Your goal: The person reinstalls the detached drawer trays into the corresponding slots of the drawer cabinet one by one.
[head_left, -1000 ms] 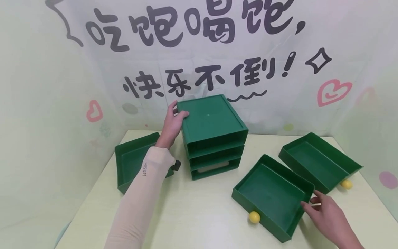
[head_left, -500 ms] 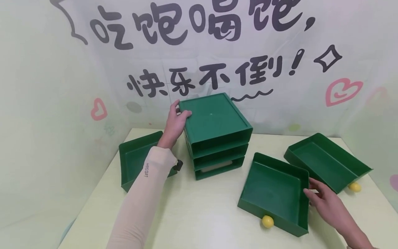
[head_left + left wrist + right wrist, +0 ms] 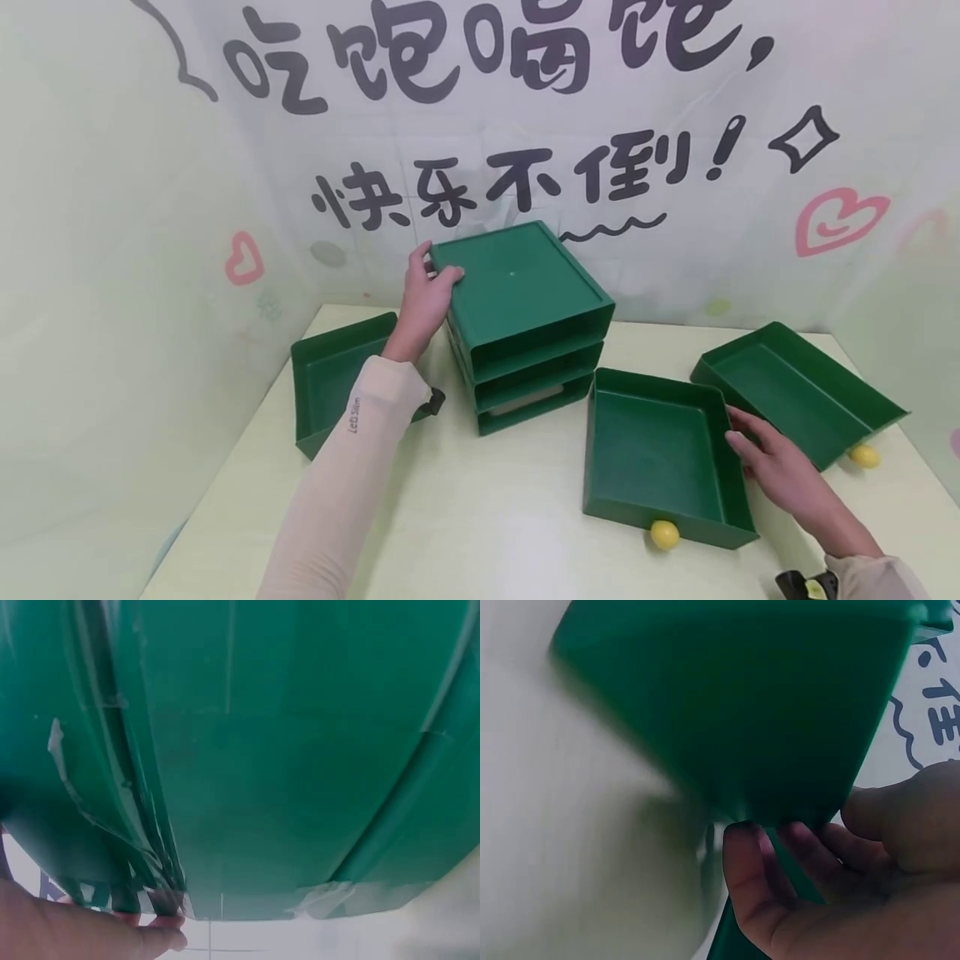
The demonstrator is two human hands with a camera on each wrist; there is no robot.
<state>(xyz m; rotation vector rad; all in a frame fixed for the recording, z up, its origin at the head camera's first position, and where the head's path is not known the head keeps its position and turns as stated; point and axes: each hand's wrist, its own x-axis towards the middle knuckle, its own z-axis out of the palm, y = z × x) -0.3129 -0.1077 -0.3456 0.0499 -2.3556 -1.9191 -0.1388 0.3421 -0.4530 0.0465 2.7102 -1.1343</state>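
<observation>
A green three-slot drawer cabinet (image 3: 525,287) stands near the back of the table, its slots facing forward. My left hand (image 3: 423,304) grips its upper left edge, thumb on the top panel and fingers round the rear corner. In the left wrist view the taped green side wall (image 3: 285,765) fills most of the picture. My right hand (image 3: 783,467) holds a green drawer (image 3: 656,450) by its right wall, thumb at the rim and fingers outside and under it. The drawer's yellow ball knob (image 3: 664,534) faces me, and its back left corner is close to the cabinet's lower right front.
A second green drawer (image 3: 802,392) with a yellow knob (image 3: 865,455) lies at the right. A third green drawer (image 3: 330,375) lies at the left, partly behind my left sleeve (image 3: 360,467). A lettered cloth backdrop (image 3: 645,275) hangs behind the table (image 3: 450,525).
My right hand has turned the held drawer so its knob side faces me more squarely, and brought it back closer to the cabinet. The left hand keeps its grip; the view has shifted slightly.
</observation>
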